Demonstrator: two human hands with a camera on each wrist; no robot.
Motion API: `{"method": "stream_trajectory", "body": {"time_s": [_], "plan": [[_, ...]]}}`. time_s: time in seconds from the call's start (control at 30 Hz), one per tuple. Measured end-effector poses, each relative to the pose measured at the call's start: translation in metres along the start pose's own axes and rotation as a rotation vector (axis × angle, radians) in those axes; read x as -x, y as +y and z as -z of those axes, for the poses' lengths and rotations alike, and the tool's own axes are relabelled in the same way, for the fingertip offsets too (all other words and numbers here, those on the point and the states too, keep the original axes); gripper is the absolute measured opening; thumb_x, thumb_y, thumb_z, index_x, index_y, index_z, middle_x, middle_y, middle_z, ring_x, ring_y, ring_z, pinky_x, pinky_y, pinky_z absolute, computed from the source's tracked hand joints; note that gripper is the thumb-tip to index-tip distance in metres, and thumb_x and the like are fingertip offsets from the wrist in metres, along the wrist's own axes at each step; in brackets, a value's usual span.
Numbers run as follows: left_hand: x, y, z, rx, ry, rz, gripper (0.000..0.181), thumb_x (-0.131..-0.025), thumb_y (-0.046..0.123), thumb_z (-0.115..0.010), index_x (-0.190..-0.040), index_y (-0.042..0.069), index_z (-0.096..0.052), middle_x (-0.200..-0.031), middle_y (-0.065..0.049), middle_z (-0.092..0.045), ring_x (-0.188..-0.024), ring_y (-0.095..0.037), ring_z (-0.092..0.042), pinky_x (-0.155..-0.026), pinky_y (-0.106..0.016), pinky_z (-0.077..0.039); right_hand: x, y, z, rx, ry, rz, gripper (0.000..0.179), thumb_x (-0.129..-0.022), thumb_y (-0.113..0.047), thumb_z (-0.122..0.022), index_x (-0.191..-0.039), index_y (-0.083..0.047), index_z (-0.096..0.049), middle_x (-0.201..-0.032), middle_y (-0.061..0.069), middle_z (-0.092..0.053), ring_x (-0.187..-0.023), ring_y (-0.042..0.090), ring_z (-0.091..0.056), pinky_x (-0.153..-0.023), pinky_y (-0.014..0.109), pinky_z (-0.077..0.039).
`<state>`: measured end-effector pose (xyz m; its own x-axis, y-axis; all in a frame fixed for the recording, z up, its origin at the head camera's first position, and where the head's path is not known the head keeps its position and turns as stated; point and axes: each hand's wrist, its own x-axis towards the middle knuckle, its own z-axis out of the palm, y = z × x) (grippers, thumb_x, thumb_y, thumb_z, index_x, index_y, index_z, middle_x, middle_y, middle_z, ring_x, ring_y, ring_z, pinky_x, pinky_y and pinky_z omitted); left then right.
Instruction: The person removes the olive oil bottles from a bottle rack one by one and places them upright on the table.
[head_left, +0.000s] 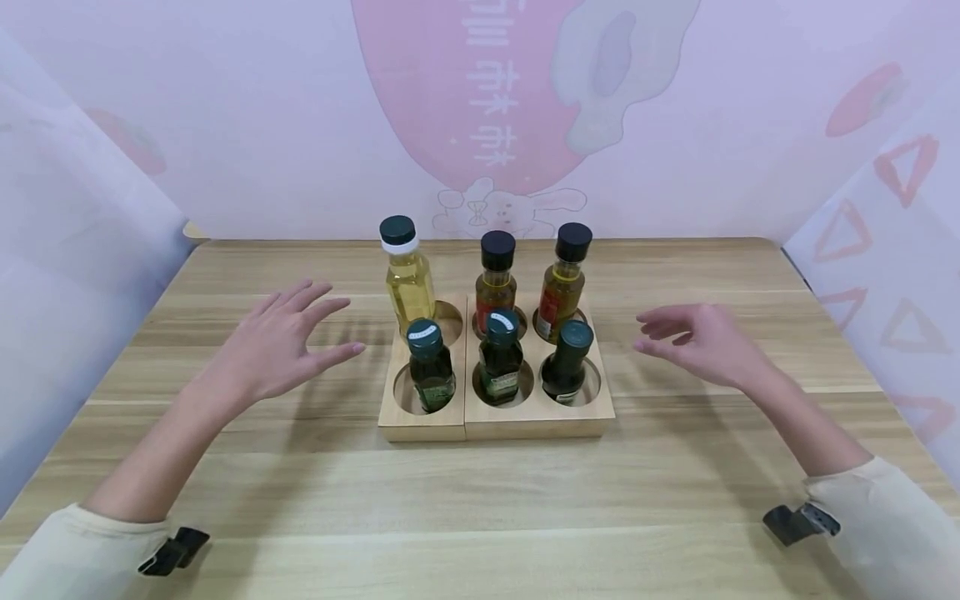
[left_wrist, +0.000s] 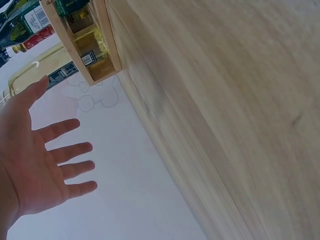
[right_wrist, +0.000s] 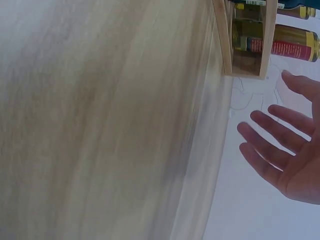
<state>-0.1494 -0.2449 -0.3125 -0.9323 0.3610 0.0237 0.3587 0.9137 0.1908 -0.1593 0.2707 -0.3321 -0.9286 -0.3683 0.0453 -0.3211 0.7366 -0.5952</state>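
Observation:
A wooden rack with round holes stands mid-table, holding several bottles. In its back row are a tall bottle of pale yellow oil, tilted to the left, and two black-capped bottles with red labels. Dark bottles with green caps fill the front row. My left hand hovers left of the rack, fingers spread, touching nothing. On the other side my right hand hangs above the table with loosely bent fingers, holding nothing; the right wrist view shows its fingers apart.
The wood-grain table extends around the rack. Behind it rises a pale printed backdrop, with similar sheets at left and right. Black clips sit at both sleeve cuffs.

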Motion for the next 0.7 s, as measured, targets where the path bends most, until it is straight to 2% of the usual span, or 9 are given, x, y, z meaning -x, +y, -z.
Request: {"method": "stream_trajectory", "body": {"time_s": [0.2, 0.43, 0.7], "plan": [[0.0, 0.002, -0.002, 0.033, 0.052, -0.044, 0.068, -0.097, 0.053, -0.067, -0.14, 0.001, -0.062, -0.147, -0.027, -0.054, -0.132, -0.05, -0.053, -0.106, -0.068, -0.045, -0.003, 0.001, -0.012, -0.044, -0.026, 0.042, 0.037, -0.095, -0.02, -0.078, -0.121, 0.006, -0.072, -0.109, 0.016, -0.077, -0.096, 0.027, -0.075, -0.081, 0.034, -0.064], [-0.002, 0.008, 0.0, 0.07, 0.072, -0.061, 0.062, -0.098, 0.05, -0.067, -0.136, 0.002, -0.066, -0.14, -0.025, -0.061, -0.127, -0.048, -0.058, -0.104, -0.066, -0.047, -0.001, -0.009, -0.021, -0.174, -0.065, 0.042, 0.034, -0.094, -0.016, -0.078, -0.119, 0.006, -0.073, -0.107, 0.014, -0.078, -0.091, 0.021, -0.075, -0.077, 0.024, -0.062], [-0.003, 0.013, 0.001, 0.126, 0.098, -0.082, 0.053, -0.098, 0.044, -0.07, -0.131, 0.003, -0.069, -0.133, -0.023, -0.067, -0.119, -0.046, -0.064, -0.098, -0.065, -0.052, 0.0, -0.015, -0.027, -0.282, -0.06, 0.015, 0.023, -0.091, -0.011, -0.081, -0.11, 0.001, -0.077, -0.105, 0.012, -0.078, -0.09, 0.018, -0.075, -0.079, 0.024, -0.062]]}}
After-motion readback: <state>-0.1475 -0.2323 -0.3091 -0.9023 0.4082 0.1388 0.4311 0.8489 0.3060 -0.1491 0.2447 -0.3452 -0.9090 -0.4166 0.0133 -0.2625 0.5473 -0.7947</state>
